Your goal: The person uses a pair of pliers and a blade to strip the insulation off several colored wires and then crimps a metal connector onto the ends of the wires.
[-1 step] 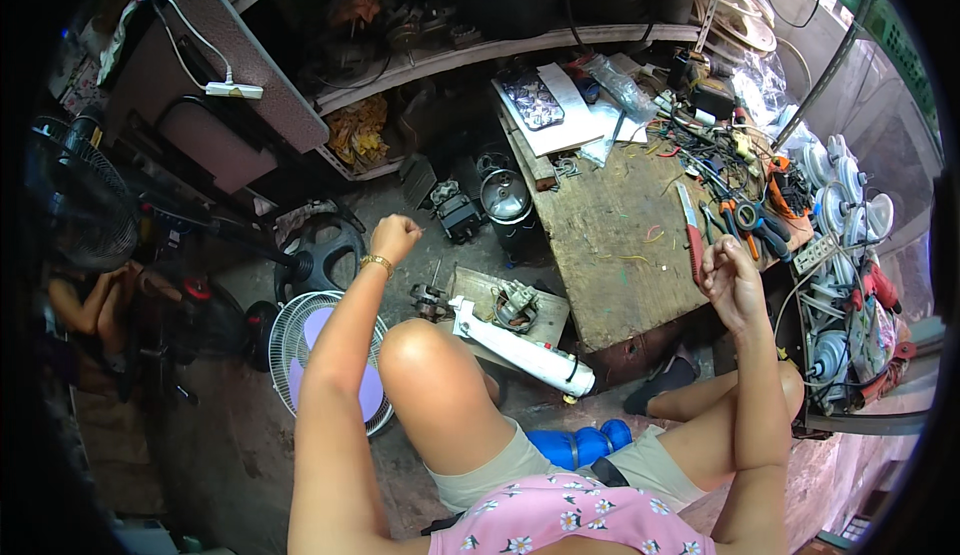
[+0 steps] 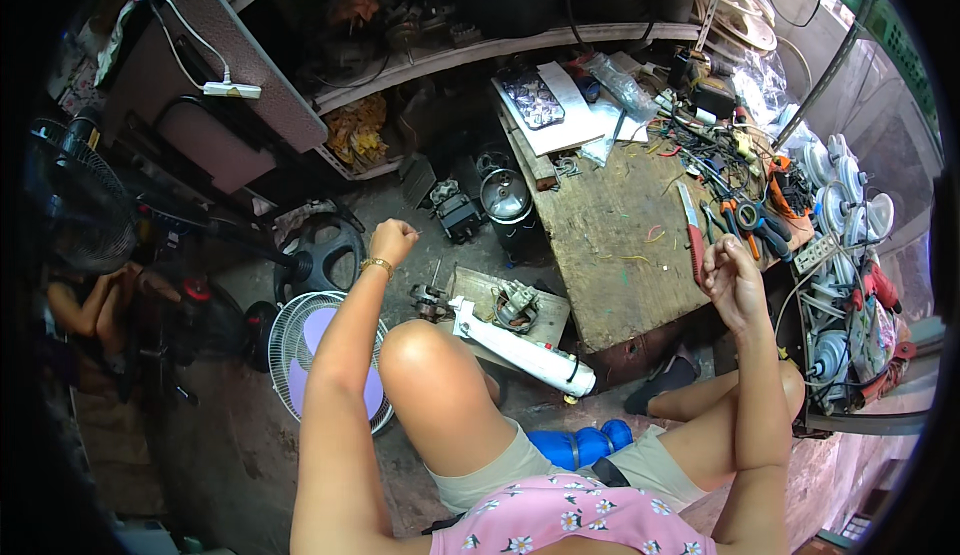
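Observation:
My left hand [image 2: 394, 242], with a gold-coloured bracelet at the wrist, is raised beyond my left knee. Its fingers are closed in a pinch; what they hold, if anything, is too small to make out. Palm up, my right hand [image 2: 735, 280] hovers by the right edge of the wooden table [image 2: 625, 285]. Its fingers curl together at the tips, and nothing I can name shows in them. Beside it lies a knife with a red handle [image 2: 696, 247]. Between my knees and the table, a white fan neck [image 2: 525, 350] rests against a small board with a fan motor [image 2: 517, 305].
A fan with purple blades [image 2: 320, 327] stands left of my knee. Pliers [image 2: 735, 220], wires and fan parts [image 2: 838, 205] crowd the table's right side. A phone [image 2: 532, 98] lies on white sheets at the back. Another person's arm [image 2: 85, 310] shows at far left.
My left hand has shifted very slightly downward. Otherwise the two frames look alike.

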`<state>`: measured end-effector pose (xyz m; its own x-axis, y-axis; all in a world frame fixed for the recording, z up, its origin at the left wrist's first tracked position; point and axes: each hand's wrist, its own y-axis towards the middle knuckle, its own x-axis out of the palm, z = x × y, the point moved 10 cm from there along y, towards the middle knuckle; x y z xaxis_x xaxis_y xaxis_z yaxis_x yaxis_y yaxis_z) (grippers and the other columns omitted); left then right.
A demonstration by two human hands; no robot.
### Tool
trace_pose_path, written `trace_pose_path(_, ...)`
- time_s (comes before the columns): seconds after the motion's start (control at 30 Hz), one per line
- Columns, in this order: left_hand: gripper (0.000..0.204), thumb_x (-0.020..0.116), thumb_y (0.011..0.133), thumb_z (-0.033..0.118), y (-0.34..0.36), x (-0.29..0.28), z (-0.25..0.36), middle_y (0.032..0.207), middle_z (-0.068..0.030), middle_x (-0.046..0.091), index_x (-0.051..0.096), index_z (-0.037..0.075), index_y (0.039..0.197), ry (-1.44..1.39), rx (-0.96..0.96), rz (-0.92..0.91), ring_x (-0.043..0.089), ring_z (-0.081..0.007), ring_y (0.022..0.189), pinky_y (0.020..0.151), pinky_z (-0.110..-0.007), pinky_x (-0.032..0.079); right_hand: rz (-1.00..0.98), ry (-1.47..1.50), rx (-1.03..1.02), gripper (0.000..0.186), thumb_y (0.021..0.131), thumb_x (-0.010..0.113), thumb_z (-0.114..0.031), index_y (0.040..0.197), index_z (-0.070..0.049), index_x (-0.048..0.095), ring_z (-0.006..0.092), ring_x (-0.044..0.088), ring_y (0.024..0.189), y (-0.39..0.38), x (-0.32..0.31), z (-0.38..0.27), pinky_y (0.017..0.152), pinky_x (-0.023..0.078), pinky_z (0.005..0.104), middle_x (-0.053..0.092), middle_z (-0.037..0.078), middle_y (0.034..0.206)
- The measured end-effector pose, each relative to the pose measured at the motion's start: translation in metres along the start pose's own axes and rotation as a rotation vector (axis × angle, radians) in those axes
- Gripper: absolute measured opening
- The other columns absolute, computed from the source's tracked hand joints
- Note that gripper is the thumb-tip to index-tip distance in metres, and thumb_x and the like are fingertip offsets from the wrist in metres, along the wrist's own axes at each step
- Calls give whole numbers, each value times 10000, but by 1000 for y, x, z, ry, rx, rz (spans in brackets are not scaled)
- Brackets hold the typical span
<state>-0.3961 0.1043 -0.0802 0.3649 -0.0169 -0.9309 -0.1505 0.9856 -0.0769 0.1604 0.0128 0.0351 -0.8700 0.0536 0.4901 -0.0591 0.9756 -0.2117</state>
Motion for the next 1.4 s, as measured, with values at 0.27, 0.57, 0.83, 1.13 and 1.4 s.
trace_pose_path(0.27,210,607,833,289,11,3,-31,909,-154,678,723,146,933,-72,-189,125,651,-332,878,782,-408,507,137,-566,-78,137,927,512,-211,876,-84,509,78,481,524,19,-22,-9,461,372,197,592,53,724)
trace_pose_path(0.57,209,570,848,164,27,-56,97,833,-105,699,688,42,970,-381,256,179,677,-180,764,702,-304,507,347,-1687,-304,531,715,752,-349,1035,-1,511,365,569,902,41,-50,8,766,453,449,551,202,960)
trace_pose_path(0.83,196,593,836,117,-2,-63,318,789,-119,686,673,7,977,-435,665,-71,645,-145,667,641,-269,494,455,-1642,-195,477,765,658,-244,1152,-15,499,350,596,902,46,-80,3,797,484,454,571,172,981)
trace_pose_path(1.13,180,633,814,162,-24,33,472,865,-132,673,689,52,945,-382,832,-96,636,-259,731,700,-355,492,304,-125,-463,324,886,424,-136,1193,-39,466,98,547,567,-32,-93,-146,467,493,245,560,69,885)
trace_pose_path(1.4,128,640,821,188,-41,85,618,910,-92,620,697,107,902,-340,950,125,580,-298,897,783,-392,462,449,134,-553,295,963,414,-239,1176,-43,470,115,556,618,-62,-178,-164,541,487,279,567,47,825)
